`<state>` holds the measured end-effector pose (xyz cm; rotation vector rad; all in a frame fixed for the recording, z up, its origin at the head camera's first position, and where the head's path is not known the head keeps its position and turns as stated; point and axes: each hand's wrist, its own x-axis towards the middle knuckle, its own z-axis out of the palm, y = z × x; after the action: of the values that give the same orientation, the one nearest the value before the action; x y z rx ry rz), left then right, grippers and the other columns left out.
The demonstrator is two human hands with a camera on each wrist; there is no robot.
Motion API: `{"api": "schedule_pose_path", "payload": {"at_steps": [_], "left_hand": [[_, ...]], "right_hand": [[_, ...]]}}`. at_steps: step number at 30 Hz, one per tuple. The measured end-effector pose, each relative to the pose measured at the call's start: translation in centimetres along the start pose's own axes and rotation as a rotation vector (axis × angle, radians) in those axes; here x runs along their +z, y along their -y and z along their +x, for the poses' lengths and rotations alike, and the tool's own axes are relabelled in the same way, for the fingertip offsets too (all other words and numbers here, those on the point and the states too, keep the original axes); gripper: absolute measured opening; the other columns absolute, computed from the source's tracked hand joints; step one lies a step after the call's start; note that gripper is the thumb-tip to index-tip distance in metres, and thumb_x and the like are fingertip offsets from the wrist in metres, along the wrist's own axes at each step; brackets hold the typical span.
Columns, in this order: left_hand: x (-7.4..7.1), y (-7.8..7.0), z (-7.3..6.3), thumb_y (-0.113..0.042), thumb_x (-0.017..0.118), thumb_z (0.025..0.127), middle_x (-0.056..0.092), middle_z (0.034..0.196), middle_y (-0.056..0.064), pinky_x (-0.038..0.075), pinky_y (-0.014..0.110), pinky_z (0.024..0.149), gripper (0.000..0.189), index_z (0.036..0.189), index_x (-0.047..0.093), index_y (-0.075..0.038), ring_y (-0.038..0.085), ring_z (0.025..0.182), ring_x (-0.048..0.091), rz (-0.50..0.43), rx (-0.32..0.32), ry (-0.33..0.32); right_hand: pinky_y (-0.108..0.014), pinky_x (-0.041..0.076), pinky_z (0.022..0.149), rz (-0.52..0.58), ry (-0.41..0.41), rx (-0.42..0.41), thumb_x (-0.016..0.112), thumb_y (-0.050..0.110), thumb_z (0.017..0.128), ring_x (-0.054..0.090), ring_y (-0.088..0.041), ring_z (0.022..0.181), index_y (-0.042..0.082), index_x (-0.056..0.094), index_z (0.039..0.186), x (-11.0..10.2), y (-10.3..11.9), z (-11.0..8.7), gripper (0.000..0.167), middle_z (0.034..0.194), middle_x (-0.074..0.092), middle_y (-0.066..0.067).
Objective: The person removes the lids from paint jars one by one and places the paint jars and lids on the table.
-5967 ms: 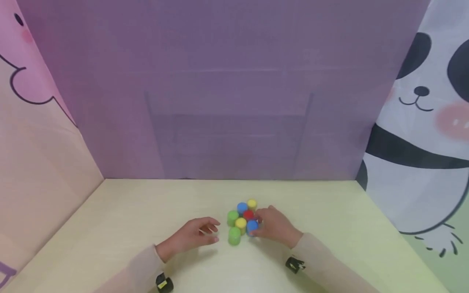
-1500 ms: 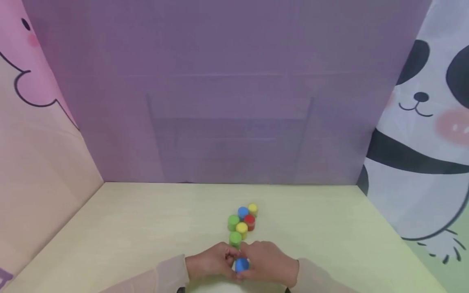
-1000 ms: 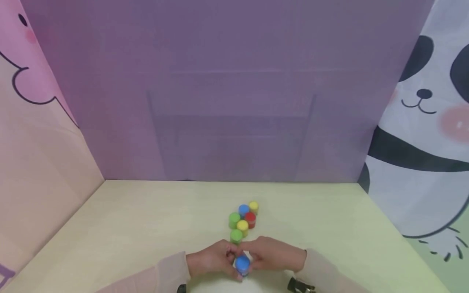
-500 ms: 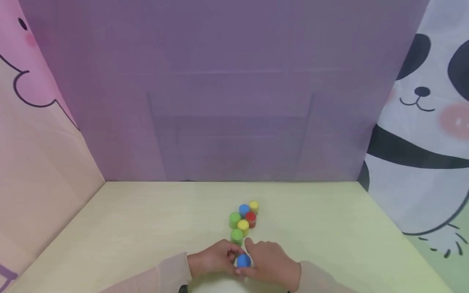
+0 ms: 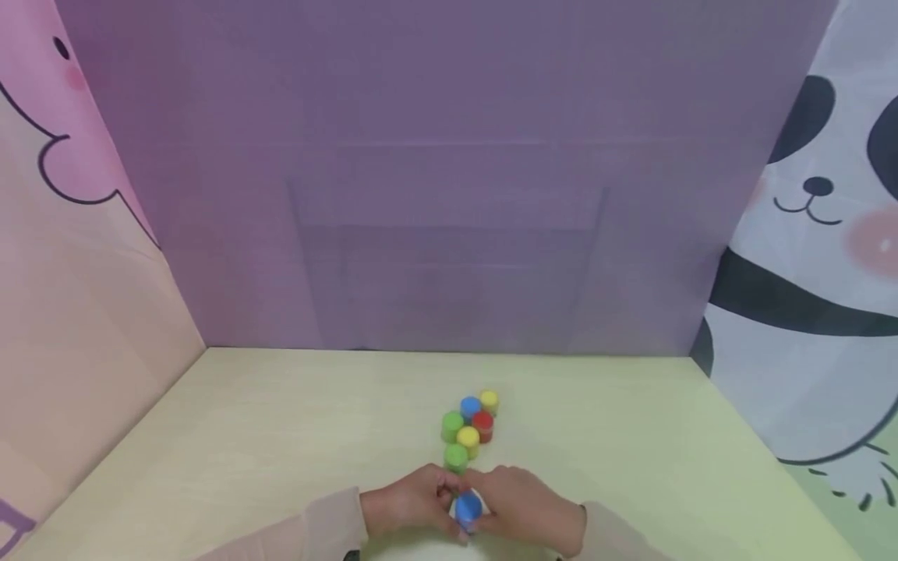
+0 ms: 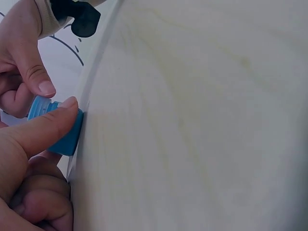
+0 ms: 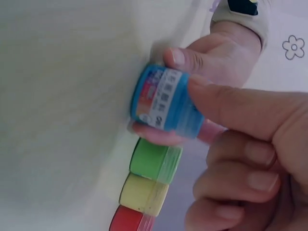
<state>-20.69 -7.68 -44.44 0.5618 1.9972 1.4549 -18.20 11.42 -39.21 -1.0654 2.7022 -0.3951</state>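
Note:
A small blue paint jar (image 5: 468,508) with a clear lid stands near the front of the table, between both hands. My left hand (image 5: 414,499) grips its body between thumb and fingers; the left thumb lies along its side in the left wrist view. From the other side, my right hand (image 5: 522,506) has thumb and index finger at the lid (image 7: 190,120), the other fingers curled in. A printed label (image 7: 161,98) wraps the body in the right wrist view. Just beyond the hands stands a green jar (image 5: 456,457).
Behind it cluster a yellow jar (image 5: 468,442), a red jar (image 5: 482,426), another green jar (image 5: 452,427), another blue jar (image 5: 471,407) and a far yellow jar (image 5: 489,402). The pale table (image 5: 295,413) meets a purple backdrop (image 5: 449,195) and printed side walls.
Six seconds ago my right hand was at the blue jar in the cluster, my left apart. The jar then came to the front between both hands. Lately, the right fingers shift around its lid.

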Motion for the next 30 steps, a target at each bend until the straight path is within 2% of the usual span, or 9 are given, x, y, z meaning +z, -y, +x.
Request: {"api": "schedule_pose_path", "payload": {"at_steps": [3,6,10,13,17,26,30], "left_hand": [[0.0,-0.1,0.0,-0.002,0.079,0.072,0.040,0.056,-0.007,0.024,0.022,0.050,0.028,0.095,0.070,-0.016,0.009,0.051,0.030,0.004,-0.007,-0.002],[0.1,-0.1,-0.1,-0.002,0.079,0.072,0.040,0.056,-0.006,0.024,0.022,0.051,0.027,0.093,0.070,-0.016,0.009,0.052,0.030,0.007,-0.014,-0.007],[0.1,-0.1,-0.1,0.000,0.078,0.072,0.041,0.056,-0.006,0.024,0.021,0.050,0.032,0.098,0.070,-0.015,0.009,0.052,0.031,0.010,-0.007,-0.009],[0.1,-0.1,-0.1,0.004,0.075,0.072,0.041,0.055,-0.006,0.025,0.020,0.050,0.033,0.099,0.071,-0.013,0.009,0.051,0.031,0.001,0.002,-0.012],[0.1,-0.1,0.0,0.008,0.073,0.071,0.042,0.056,-0.005,0.025,0.019,0.050,0.031,0.095,0.070,-0.011,0.008,0.051,0.032,-0.002,0.007,-0.026],[0.1,-0.2,-0.2,0.003,0.075,0.073,0.040,0.055,-0.006,0.024,0.019,0.049,0.031,0.098,0.071,-0.015,0.008,0.051,0.030,0.016,0.000,-0.020],[0.0,-0.2,-0.3,0.002,0.076,0.073,0.040,0.055,-0.007,0.025,0.020,0.050,0.036,0.103,0.071,-0.017,0.009,0.051,0.030,-0.005,0.004,0.000]], "right_hand": [[-0.016,0.036,0.053,0.030,-0.006,-0.072,0.072,0.019,0.083,0.036,0.000,0.053,0.017,0.061,0.109,-0.3,-0.3,0.0,0.029,0.061,0.045,0.016],[-0.015,0.035,0.051,0.063,-0.010,-0.094,0.073,0.016,0.082,0.034,0.001,0.051,0.017,0.062,0.110,-0.4,-0.4,-0.1,0.030,0.059,0.045,0.015],[-0.018,0.036,0.051,0.057,0.007,-0.004,0.074,0.034,0.080,0.038,-0.002,0.052,0.016,0.058,0.110,0.0,-0.1,-0.1,0.038,0.061,0.045,0.012],[-0.020,0.036,0.050,0.031,0.002,0.068,0.071,0.050,0.077,0.039,-0.003,0.053,0.015,0.055,0.101,0.4,0.2,0.0,0.045,0.062,0.045,0.011],[-0.021,0.035,0.047,-0.012,-0.028,0.110,0.067,0.058,0.077,0.038,-0.005,0.050,0.014,0.053,0.092,0.8,0.5,0.1,0.049,0.061,0.043,0.009],[-0.020,0.035,0.048,-0.004,-0.026,0.091,0.070,0.049,0.078,0.038,-0.004,0.051,0.016,0.053,0.093,0.7,0.5,0.1,0.040,0.061,0.043,0.010],[-0.020,0.036,0.051,0.000,-0.013,0.065,0.073,0.039,0.080,0.039,-0.003,0.053,0.018,0.054,0.096,0.5,0.2,0.1,0.032,0.063,0.046,0.011]]}}
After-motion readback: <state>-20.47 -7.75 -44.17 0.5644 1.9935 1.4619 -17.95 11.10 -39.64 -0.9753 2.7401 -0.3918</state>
